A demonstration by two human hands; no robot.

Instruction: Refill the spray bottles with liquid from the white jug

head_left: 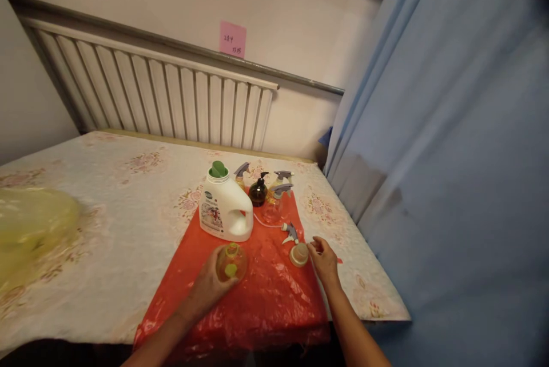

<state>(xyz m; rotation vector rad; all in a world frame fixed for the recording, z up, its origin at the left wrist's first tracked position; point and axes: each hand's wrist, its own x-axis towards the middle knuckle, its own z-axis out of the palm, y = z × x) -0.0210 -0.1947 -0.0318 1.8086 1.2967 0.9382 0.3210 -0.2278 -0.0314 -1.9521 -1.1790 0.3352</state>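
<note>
My left hand (214, 272) is wrapped around a clear yellow bottle (233, 270) with an uncovered neck, above the red plastic sheet (274, 292). Just to the right of a pale round cap (299, 254), my right hand (325, 258) has its fingers loosely bent and apart, with nothing seen in them. Beyond that cap lies a grey and white spray head (290, 232), its thin tube stretching left. A white detergent jug (225, 210) stands upright with its handle to the right and a green spout (218, 169) in its uncapped mouth.
Behind the jug stand a dark pump bottle (258, 192), a pink spray bottle (272, 210) and other spray bottles with grey heads. A yellow plastic bag (36, 230) lies at the left on the flowered tablecloth (128, 207). A blue curtain (446, 144) hangs along the right.
</note>
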